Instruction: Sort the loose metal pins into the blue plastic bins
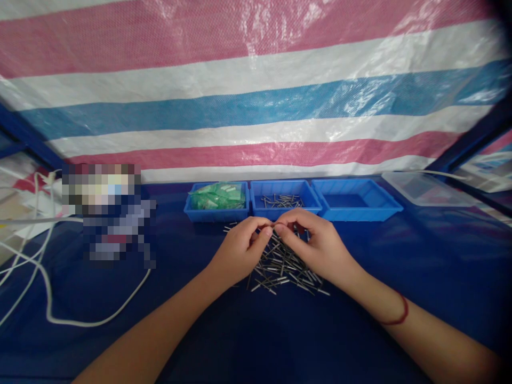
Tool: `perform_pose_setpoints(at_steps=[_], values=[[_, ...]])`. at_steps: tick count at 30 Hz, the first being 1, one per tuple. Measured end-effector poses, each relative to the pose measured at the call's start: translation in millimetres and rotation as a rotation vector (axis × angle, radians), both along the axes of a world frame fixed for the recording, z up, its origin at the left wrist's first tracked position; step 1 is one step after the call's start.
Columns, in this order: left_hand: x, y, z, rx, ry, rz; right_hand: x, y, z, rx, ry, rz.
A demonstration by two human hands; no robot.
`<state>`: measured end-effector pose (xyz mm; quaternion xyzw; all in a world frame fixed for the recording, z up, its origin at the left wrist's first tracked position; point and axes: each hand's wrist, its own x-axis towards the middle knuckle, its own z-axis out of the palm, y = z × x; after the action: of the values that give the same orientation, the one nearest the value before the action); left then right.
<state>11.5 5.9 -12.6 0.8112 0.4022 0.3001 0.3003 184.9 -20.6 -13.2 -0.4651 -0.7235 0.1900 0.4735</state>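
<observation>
Two hands together: left hand and right hand pinch one pin at fingertips, just above pin pile on desk, near middle tray. Pin likely light, stiff, slippery; grip mid-shaft.

pins: short, thin, silver-grey metal, lying flat in a loose heap on the blue cloth, crossed at all angles, just before the middle tray. a few strays lie at the heap's edges. left hand and right hand pinch together over it; what they hold is too small to tell.
</observation>
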Motion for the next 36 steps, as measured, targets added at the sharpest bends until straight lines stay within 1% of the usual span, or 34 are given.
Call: perform_pose_setpoints(at_steps=[4, 12, 16, 19, 21, 24, 27, 30, 33, 35, 36], values=[[0.1, 0.7, 1.4, 0.034, 0.016, -0.020, 1.1, 0.1, 0.7, 0.020, 0.001, 0.003], [0.5, 2.0, -1.9, 0.005, 0.004, -0.039, 0.7, 0.4, 1.3, 0.060, -0.032, 0.033], [-0.2, 2.8, -2.1, 0.009, -0.022, -0.012, 1.6, 1.8, 0.9, 0.073, -0.055, 0.061], [-1.8, 4.6, -2.2, -0.007, -0.050, 0.006, 2.2, 3.6, -2.3, 0.084, -0.062, 0.051], [-2.9, 6.1, -2.6, -0.012, -0.067, 0.011, 2.8, 5.0, -4.4, 0.109, -0.085, 0.041], [-3.5, 8.1, -3.4, 0.001, -0.090, 0.011, 5.2, 8.0, -5.9, 0.185, -0.169, 0.020], [-3.1, 8.5, -4.5, 0.019, -0.105, 0.031, 11.0, 14.0, -6.4, 0.256, -0.251, -0.053], [-2.5, 7.3, -5.5, 0.034, -0.083, 0.033, 21.0, 24.2, -9.1, 0.299, -0.302, -0.208], [-2.7, 5.6, -5.6, 0.080, -0.004, -0.006, 31.0, 35.2, -14.0, 0.315, -0.393, -0.396], [-3.4, 4.9, -4.9, 0.133, 0.074, -0.038, 34.7, 40.0, -16.7, 0.322, -0.446, -0.478], [-4.0, 5.0, -4.5, 0.162, 0.111, -0.054, 35.3, 41.0, -17.3, 0.327, -0.459, -0.495]])
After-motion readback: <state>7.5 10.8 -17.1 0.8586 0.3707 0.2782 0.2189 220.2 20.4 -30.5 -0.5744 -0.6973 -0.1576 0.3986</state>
